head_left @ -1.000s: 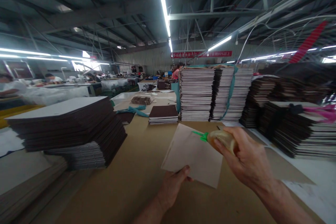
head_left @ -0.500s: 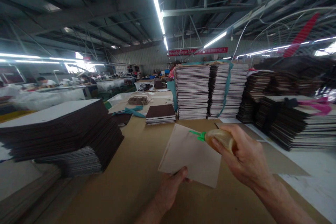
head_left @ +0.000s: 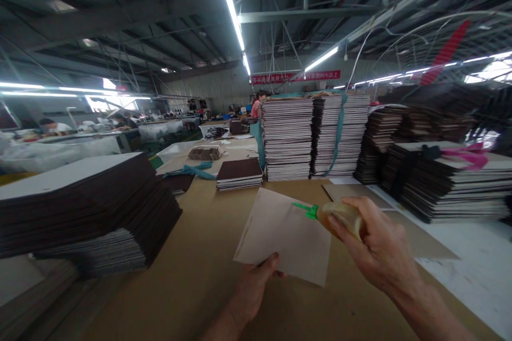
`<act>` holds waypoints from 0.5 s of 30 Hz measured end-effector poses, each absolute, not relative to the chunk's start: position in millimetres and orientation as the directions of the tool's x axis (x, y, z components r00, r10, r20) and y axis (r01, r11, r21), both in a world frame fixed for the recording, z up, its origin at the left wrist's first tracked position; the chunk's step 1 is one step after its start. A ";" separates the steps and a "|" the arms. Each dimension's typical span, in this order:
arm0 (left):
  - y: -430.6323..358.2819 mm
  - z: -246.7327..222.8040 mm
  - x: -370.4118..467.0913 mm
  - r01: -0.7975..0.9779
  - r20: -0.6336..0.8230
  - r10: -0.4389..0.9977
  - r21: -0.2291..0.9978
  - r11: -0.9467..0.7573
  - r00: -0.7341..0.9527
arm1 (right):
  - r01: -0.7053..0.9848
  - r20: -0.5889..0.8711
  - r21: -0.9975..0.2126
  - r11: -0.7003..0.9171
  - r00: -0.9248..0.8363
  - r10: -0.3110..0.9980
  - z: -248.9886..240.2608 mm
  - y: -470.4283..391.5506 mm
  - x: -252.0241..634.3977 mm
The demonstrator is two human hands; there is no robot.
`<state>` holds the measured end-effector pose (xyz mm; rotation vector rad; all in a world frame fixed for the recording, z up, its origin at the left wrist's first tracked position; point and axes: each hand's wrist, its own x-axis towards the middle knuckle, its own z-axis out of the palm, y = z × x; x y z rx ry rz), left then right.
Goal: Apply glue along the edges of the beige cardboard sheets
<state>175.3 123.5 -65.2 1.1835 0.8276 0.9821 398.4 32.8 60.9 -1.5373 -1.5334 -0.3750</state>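
A pale, roughly square board (head_left: 286,237) is tilted above the brown tabletop. My left hand (head_left: 256,285) grips its near edge, thumb on top and the other fingers underneath. In my right hand (head_left: 376,237) is a squeeze bottle (head_left: 340,217) of amber liquid, probably glue, with fingers wrapped around its body. The bottle lies nearly sideways, and its green nozzle (head_left: 307,210) points left over the board's upper right part. Whether the tip touches the board, I cannot tell.
A tall stack of dark boards (head_left: 92,208) stands at left. Ahead are a short stack (head_left: 240,173) and tall strapped stacks (head_left: 288,138). More bundled boards (head_left: 452,181) sit at right, beside a flat grey sheet (head_left: 420,237). A person (head_left: 256,105) is behind the tall stacks.
The bottle has shifted slightly right relative to the board, its nozzle moving along near the upper right edge. The left hand keeps hold of the board. The whole view has swung a little.
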 end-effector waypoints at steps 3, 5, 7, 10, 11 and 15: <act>124.5 -66.5 175.7 -0.201 0.001 0.933 0.977 0.076 0.361 | 0.912 0.757 -0.369 0.176 0.185 0.627 58.2 31.2 400.5; 124.8 -66.6 176.2 -0.200 -0.004 0.926 0.976 0.085 0.376 | 0.921 0.761 -0.360 0.152 0.195 0.618 56.2 29.8 402.3; 124.4 -65.9 176.5 -0.194 -0.017 0.923 0.976 0.099 0.384 | 0.923 0.763 -0.358 0.140 0.203 0.614 56.0 29.6 402.1; 122.9 -63.2 176.4 -0.191 -0.014 0.924 0.977 0.094 0.382 | 0.918 0.773 -0.358 0.169 0.190 0.605 59.1 31.2 399.8; 122.5 -62.2 176.3 -0.193 -0.012 0.924 0.977 0.092 0.383 | 0.917 0.779 -0.354 0.184 0.180 0.600 60.1 31.5 399.5; 122.8 -61.2 175.6 -0.211 -0.008 0.926 0.973 0.095 0.378 | 0.918 0.755 -0.370 0.144 0.207 0.622 58.8 27.2 404.9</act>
